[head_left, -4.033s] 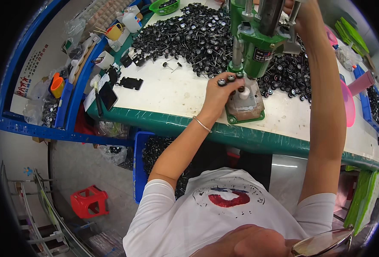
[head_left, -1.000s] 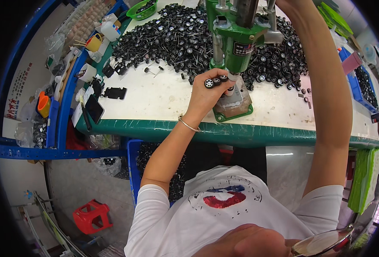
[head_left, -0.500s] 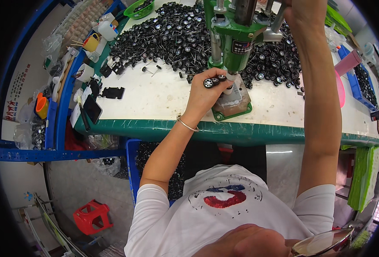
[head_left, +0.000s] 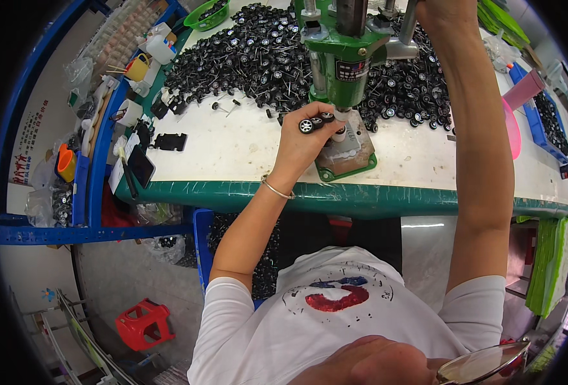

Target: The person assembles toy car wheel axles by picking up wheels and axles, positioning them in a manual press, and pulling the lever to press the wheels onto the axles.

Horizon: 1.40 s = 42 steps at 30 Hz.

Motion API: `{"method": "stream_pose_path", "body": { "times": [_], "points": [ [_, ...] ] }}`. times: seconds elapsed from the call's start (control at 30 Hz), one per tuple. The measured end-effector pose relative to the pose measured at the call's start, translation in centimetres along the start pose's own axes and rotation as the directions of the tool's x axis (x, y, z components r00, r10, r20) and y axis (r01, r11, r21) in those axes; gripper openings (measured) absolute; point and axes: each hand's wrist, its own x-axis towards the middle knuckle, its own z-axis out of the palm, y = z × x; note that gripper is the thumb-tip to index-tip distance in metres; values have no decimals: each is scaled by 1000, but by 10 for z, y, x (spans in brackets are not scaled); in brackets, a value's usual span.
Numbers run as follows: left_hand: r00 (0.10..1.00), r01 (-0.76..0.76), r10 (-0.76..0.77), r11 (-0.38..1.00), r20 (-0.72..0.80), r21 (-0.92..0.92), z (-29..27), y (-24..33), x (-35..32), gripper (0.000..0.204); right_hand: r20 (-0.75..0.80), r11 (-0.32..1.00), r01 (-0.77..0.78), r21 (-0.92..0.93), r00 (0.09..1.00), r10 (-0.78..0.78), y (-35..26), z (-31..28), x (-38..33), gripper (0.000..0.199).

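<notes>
My left hand (head_left: 304, 136) is closed around several small black toy wheels (head_left: 316, 122) with silver spoked faces. Its fingertips reach under the ram of a green hand press (head_left: 345, 77), by a pale post above the base plate (head_left: 354, 160). Whatever sits right between ram and post is mostly hidden by the fingers. My right hand (head_left: 447, 18) is raised at the top edge, closed on the press's metal lever (head_left: 408, 25); part of that hand is cut off by the frame.
A wide heap of black wheels on metal axles (head_left: 252, 54) covers the table behind the press. To the left lie a black flat part (head_left: 170, 141), a phone (head_left: 140, 163) and a green basket (head_left: 208, 14). A pink container (head_left: 523, 90) stands right; a red stool (head_left: 144, 324) is on the floor.
The view has shifted slightly, so the press appears a little further left. Both hands keep their places, the left on the wheels and the right on the lever.
</notes>
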Motion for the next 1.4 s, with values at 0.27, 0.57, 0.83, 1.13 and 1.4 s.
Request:
{"method": "stream_pose_path", "body": {
  "times": [0.27,0.57,0.83,1.13,1.4],
  "points": [
    [1000,15,-15,1000,6,-6,1,-6,1,19,-3,970,239,34,971,-239,3,-10,-15,37],
    [999,16,-16,1000,28,-5,7,-3,3,16,285,890,260,374,881,-377,10,-58,-29,32],
    [1000,-10,8,996,-16,-90,1,-14,-4,17,111,853,352,385,900,-422,15,-26,-44,23],
    [1000,18,-17,978,9,-209,8,-12,-6,15,93,958,185,219,973,-209,5,-25,-26,30],
    [974,144,-216,810,-62,-568,-3,-24,-3,13,-16,980,-188,-69,982,188,43,-9,26,21]
  ]
}}
